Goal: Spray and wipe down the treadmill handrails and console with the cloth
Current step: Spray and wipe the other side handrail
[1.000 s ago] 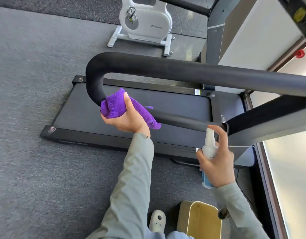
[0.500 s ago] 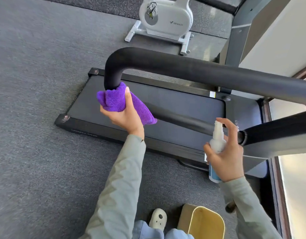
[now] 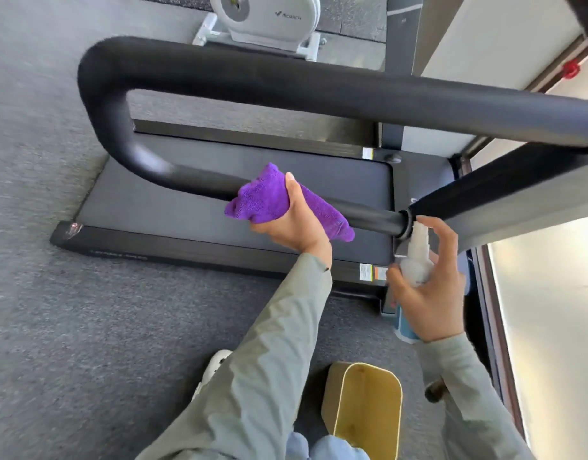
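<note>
Closest to me, at the bottom of the view, a yellow bin (image 3: 365, 413) stands on the grey carpet (image 3: 70, 327) just in front of my knees, and my white shoe (image 3: 213, 366) shows beside it, partly hidden behind my left sleeve. A small dark knob (image 3: 433, 391) pokes out by my right sleeve; I cannot tell what it belongs to.

My right hand (image 3: 428, 293) is wrapped around the spray bottle (image 3: 417, 260), forefinger lifted and bent over its white nozzle, which sits just under the collar where the handrail meets the treadmill's side arm. My palm hides most of the bottle; only its blue base shows below.

My left hand (image 3: 295, 224) clutches the purple cloth (image 3: 266, 200), bunched in my fist and held against the lower run of the black handrail (image 3: 319, 81), about midway between its curved bend and the collar. A tail of cloth trails down toward my right.

Beneath the rail lies the treadmill deck (image 3: 193, 200), flat on the carpet. The rail's upper run crosses the view and cuts off part of the white exercise machine (image 3: 269, 18) standing beyond it.
</note>
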`<state>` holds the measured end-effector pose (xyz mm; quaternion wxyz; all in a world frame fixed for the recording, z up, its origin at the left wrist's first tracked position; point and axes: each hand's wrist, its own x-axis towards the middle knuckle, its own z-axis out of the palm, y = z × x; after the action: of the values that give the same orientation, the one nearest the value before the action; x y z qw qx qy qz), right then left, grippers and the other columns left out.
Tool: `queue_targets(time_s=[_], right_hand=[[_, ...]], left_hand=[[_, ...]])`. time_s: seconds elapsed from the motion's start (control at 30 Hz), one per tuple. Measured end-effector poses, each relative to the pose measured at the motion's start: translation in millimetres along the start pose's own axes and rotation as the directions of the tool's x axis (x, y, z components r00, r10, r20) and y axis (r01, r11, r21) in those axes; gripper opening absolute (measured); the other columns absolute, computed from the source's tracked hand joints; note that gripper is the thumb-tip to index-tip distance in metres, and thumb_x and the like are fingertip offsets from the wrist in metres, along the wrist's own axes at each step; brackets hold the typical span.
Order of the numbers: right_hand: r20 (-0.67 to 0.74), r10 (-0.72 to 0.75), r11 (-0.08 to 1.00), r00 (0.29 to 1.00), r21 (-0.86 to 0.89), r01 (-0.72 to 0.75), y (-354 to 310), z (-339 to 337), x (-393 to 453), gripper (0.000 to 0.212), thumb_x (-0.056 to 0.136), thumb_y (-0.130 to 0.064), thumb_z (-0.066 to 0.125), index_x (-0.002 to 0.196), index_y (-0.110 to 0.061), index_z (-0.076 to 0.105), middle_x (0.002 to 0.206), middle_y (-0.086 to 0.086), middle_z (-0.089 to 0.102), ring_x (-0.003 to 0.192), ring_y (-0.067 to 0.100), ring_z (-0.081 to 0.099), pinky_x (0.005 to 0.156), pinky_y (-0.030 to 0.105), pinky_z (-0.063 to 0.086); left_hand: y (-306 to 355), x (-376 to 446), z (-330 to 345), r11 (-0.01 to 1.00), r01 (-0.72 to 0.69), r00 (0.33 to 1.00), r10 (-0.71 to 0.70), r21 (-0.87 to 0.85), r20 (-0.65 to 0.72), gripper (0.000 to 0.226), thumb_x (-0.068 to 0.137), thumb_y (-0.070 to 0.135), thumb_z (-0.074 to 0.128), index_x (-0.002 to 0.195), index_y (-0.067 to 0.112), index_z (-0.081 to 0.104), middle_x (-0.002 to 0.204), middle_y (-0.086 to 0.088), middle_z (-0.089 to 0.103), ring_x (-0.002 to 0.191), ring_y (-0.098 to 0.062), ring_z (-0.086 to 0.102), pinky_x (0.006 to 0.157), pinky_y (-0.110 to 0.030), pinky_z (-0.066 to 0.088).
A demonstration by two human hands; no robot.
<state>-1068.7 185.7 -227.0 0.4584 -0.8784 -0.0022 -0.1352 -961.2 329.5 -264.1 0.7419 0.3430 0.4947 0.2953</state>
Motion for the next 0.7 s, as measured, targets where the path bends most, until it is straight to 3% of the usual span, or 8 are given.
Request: queue_targets(time_s=[0.07,0.13,0.23,0.37,0.43,0.5,0.63,0.7], right_hand=[[-0.041,0.015,0.999,0.999,-0.031,-0.017,5,-11,-5,0.060,0.073,-0.009,0.062,0.125,-0.032,0.041,0.073,0.000,0.054,0.050,0.017,0.050,0.052,0.023,0.045],[-0.071,0.042,0.999,0.997,-0.026,-0.044,9,-22,-11,0.059,0.073,-0.011,0.061,0.126,-0.028,0.041,0.068,0.002,0.053,0.048,0.022,0.053,0.052,0.033,0.050],[-0.090,0.079,0.997,0.993,-0.011,-0.080,15,-36,-17,0.063,0.075,0.001,0.065,0.126,-0.027,0.042,0.062,0.009,0.052,0.046,0.037,0.053,0.049,0.051,0.051],[-0.115,0.075,0.996,0.991,-0.035,-0.079,18,-46,-21,0.072,0.072,0.012,0.066,0.125,-0.029,0.041,0.076,-0.007,0.058,0.046,0.037,0.054,0.047,0.052,0.051],[-0.103,0.062,0.997,0.993,-0.034,-0.066,16,-46,-21,0.070,0.073,0.011,0.066,0.126,-0.028,0.041,0.075,-0.014,0.059,0.047,0.035,0.055,0.048,0.051,0.051],[-0.094,0.056,0.998,0.994,-0.011,-0.058,12,-43,-19,0.066,0.074,0.006,0.064,0.127,-0.028,0.042,0.065,-0.004,0.056,0.046,0.032,0.054,0.050,0.046,0.052],[-0.080,-0.015,1.000,0.997,0.015,0.016,-7,-26,-7,0.061,0.073,-0.004,0.061,0.127,-0.026,0.043,0.059,-0.007,0.047,0.047,0.013,0.048,0.051,0.016,0.041],[-0.035,-0.016,1.000,0.999,0.023,0.017,-18,-13,-1,0.065,0.075,0.001,0.063,0.127,-0.030,0.042,0.060,0.004,0.048,0.046,0.017,0.047,0.049,0.025,0.044]], left_hand=[[-16,-17,3,1.000,0.027,0.999,-0.027,0.010,0.029,0.062,0.067,0.040,0.087,0.111,0.025,0.046,0.094,0.017,0.062,0.073,0.014,0.061,0.065,-0.004,0.043],[-34,-38,6,0.997,0.072,0.995,-0.073,0.012,0.071,0.061,0.067,0.038,0.087,0.110,0.027,0.045,0.093,0.019,0.062,0.070,0.017,0.060,0.062,0.000,0.043],[-62,-78,8,0.980,0.193,0.965,-0.199,0.048,0.170,0.064,0.067,0.038,0.088,0.112,0.027,0.043,0.095,0.018,0.060,0.068,0.016,0.060,0.064,-0.003,0.045],[-77,-108,4,0.954,0.271,0.923,-0.296,0.130,0.247,0.068,0.067,0.038,0.088,0.117,0.023,0.044,0.098,0.014,0.061,0.075,0.010,0.062,0.073,-0.013,0.050],[-70,-104,2,0.957,0.255,0.928,-0.282,0.137,0.246,0.066,0.068,0.035,0.088,0.117,0.020,0.048,0.104,0.008,0.065,0.087,-0.002,0.066,0.083,-0.024,0.053],[-58,-91,-1,0.971,0.222,0.943,-0.238,0.091,0.232,0.057,0.068,0.032,0.089,0.110,0.024,0.050,0.103,0.009,0.065,0.086,0.000,0.067,0.081,-0.021,0.053],[-23,-56,-7,0.991,0.132,0.969,-0.134,0.024,0.206,0.052,0.070,0.030,0.088,0.107,0.026,0.051,0.098,0.016,0.064,0.075,0.012,0.063,0.074,-0.009,0.049],[-4,-36,-13,0.996,0.085,0.975,-0.088,0.021,0.203,0.053,0.070,0.030,0.087,0.111,0.025,0.053,0.102,0.014,0.066,0.085,0.005,0.066,0.086,-0.019,0.052]])
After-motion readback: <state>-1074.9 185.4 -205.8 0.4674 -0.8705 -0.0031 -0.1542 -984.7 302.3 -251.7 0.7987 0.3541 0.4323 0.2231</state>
